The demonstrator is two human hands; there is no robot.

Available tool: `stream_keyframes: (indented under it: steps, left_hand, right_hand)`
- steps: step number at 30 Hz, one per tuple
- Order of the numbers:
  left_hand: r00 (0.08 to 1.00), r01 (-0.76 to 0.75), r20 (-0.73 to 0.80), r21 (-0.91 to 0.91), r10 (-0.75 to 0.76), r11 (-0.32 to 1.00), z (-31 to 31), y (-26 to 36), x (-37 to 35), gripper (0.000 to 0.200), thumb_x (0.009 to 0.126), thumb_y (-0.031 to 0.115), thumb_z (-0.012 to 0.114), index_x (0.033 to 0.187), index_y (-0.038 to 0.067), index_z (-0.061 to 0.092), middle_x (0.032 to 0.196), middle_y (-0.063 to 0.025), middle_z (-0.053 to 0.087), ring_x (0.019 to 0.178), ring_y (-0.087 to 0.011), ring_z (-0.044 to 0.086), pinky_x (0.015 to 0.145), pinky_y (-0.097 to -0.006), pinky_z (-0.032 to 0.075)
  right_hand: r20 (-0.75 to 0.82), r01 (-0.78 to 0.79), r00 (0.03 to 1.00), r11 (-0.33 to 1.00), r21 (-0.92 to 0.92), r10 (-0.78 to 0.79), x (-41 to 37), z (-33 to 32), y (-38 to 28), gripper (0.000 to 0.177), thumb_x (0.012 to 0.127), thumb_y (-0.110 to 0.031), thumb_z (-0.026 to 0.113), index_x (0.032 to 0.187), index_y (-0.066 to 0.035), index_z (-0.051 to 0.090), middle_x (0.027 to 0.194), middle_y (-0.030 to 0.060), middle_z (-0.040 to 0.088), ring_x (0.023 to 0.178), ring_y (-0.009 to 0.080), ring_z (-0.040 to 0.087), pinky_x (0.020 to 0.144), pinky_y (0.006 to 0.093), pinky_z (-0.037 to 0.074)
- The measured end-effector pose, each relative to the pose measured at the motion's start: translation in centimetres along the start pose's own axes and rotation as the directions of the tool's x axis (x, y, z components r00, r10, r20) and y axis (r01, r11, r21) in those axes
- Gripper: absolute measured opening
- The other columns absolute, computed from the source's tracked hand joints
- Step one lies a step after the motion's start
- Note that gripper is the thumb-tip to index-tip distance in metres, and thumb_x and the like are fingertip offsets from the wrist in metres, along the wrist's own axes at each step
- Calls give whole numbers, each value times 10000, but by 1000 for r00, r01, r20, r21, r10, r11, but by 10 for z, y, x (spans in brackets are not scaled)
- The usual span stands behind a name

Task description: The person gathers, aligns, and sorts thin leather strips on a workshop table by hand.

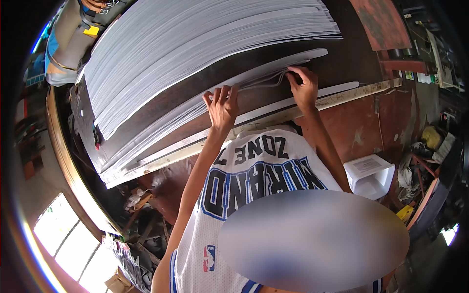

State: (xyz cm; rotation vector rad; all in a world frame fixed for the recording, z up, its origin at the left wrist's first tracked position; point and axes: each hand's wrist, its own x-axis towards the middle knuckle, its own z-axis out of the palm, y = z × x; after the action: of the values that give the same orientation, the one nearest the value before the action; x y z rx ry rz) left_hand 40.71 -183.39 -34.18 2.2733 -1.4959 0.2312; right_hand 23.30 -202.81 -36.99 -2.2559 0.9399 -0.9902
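Long thin white strips (168,117) lie in a loose bundle along the dark tabletop, their ends fanned apart on the right. My left hand (223,105) is closed over the bundle near its middle, fingers curled on the far edge. Farther right, my right hand (304,89) pinches the loose ends of a few strips between thumb and fingers. Just beyond both hands, a wider strip (298,56) with a rounded end rests against the bundle. A separate white strip (337,90) runs along the table's near edge, below my hands.
A large stack of white strips (210,41) covers the far part of the dark table (356,58). The pale, worn table edge (381,88) runs in front of my body. A white plastic container (370,173) sits below on the right. Cluttered items surround the table.
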Motion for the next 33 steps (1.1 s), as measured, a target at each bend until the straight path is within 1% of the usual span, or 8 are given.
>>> stream_keyframes:
  steps: [2,9,14,18,24,26,28,33]
  left_hand:
    - [1000,5,-4,-23,-5,1000,1,-2,-2,251,787,75,683,1024,150,649,848,-14,570,838,-198,573,815,-452,343]
    - [998,-24,-63,-65,20,998,3,-6,-4,307,756,61,698,1040,166,649,846,-9,556,838,-192,561,843,-462,353]
    - [999,-20,-43,-76,16,997,3,-9,-6,328,754,64,697,1062,166,648,875,-20,564,861,-206,566,870,-470,359]
    - [1000,-19,-20,-74,18,997,5,-11,-9,353,751,68,678,1090,164,648,918,-36,572,878,-229,571,883,-470,363]
    - [1000,-15,-10,-82,14,996,8,-12,-10,358,757,66,664,1103,158,647,935,-46,575,889,-239,567,886,-471,364]
    - [1000,-14,-7,-80,14,997,8,-12,-10,364,760,66,662,1112,159,644,941,-49,574,894,-241,566,886,-472,365]
    - [1000,-13,-4,-80,13,997,8,-12,-10,369,763,65,660,1120,160,642,946,-53,573,898,-243,565,886,-474,365]
    - [999,-1,46,-94,5,996,7,-13,-13,419,768,63,656,1172,172,629,974,-67,570,916,-253,565,906,-485,357]
  right_hand:
    - [64,-17,998,999,50,14,4,-5,0,180,777,-53,769,943,-83,707,915,39,710,792,227,647,752,332,494]
    - [271,-46,963,990,130,9,9,-23,5,206,770,-107,777,955,-140,694,934,1,691,842,230,624,798,340,463]
    - [264,150,952,988,35,-154,9,-20,-2,368,757,-70,764,1103,-171,696,1041,7,662,914,228,605,861,365,457]
    - [260,202,943,978,47,-208,8,-19,-4,394,777,-43,726,1149,-164,684,1073,20,656,984,248,591,920,378,437]
    - [409,289,881,955,-64,-239,13,-28,-17,445,757,-122,749,1190,-189,672,1164,20,610,1112,243,524,1012,405,375]
    - [519,324,819,944,-67,-245,16,-27,-22,464,761,-163,758,1214,-205,667,1186,20,597,1128,246,509,1032,422,353]
    - [509,375,808,925,-58,-296,17,-23,-23,456,773,-201,764,1219,-217,668,1158,11,604,1091,237,523,1017,409,369]
    - [482,396,809,918,-21,-338,20,-12,-17,240,799,-217,759,1036,-196,730,1034,-34,628,958,205,569,926,379,417]
